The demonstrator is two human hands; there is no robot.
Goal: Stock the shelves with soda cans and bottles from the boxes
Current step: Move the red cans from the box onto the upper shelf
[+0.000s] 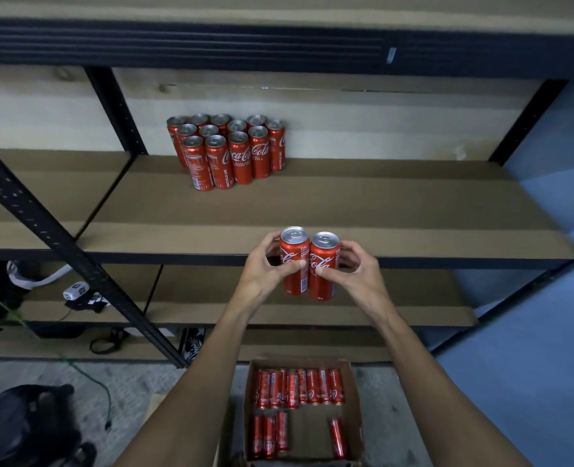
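Note:
Two tall red soda cans stand upright side by side in the air, just in front of the middle shelf's front edge. My left hand [265, 267] grips the left can [294, 256] and my right hand [356, 267] grips the right can [324, 261], thumbs across the fronts. A cluster of several red cans [228, 150] stands at the back of the middle shelf [379, 203], left of centre. Below my arms, an open cardboard box [354, 416] on the floor holds several more red cans [299, 387] lying down.
Black metal uprights [60, 237] frame the shelving at left. The lower shelf [396, 308] carries cables and a small white device [75, 290] at left. A dark bag [19, 423] and a green cable [86, 375] lie on the floor at left. A blue wall [548, 332] stands at right.

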